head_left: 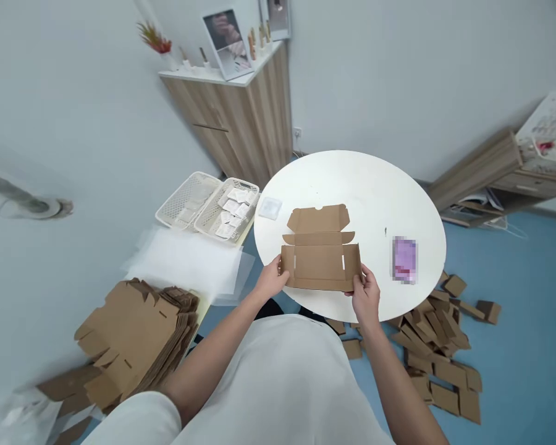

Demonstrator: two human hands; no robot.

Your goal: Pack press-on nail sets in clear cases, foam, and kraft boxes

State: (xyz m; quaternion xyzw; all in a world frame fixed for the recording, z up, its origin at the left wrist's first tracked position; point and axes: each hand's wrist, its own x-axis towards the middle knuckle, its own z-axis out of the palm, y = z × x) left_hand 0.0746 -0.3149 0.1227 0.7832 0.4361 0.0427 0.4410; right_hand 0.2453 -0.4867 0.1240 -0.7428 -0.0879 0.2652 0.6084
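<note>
A brown cardboard box blank, partly folded, lies over the near part of the round white table. Its lid panel stretches away from me, and two white slots show near the sides of the nearer panel. My left hand grips the left side flap, thumb on top. At the right side flap my right hand holds the near corner, with some fingers hidden beneath the cardboard. A clear plastic packet is on the table to the left. To the right lies a purple item, blurred out.
Left of the table are white baskets with small white packets, translucent sheets and a stack of flat cardboard blanks. Folded boxes are heaped on the blue floor at right. A wooden cabinet stands behind.
</note>
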